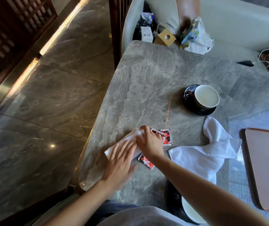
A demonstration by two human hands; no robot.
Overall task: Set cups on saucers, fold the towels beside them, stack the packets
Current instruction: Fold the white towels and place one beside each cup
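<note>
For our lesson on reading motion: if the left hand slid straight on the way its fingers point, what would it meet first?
Probably the right hand, which pinches the folded towel just ahead of the left hand; depth is unclear.

Grey veined stone bench (155, 75), rounded corner. Glossy grey marble-tile floor (49, 103) left, warm light band (54, 38) along it (bright glare). Dark wooden lattice screen (8, 30) beyond. Pale cushioned seat (236, 22) behind.

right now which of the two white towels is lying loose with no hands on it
The rumpled towel right of the red packets, near the tray. The small towel lies under the left hand and right hand.
</note>
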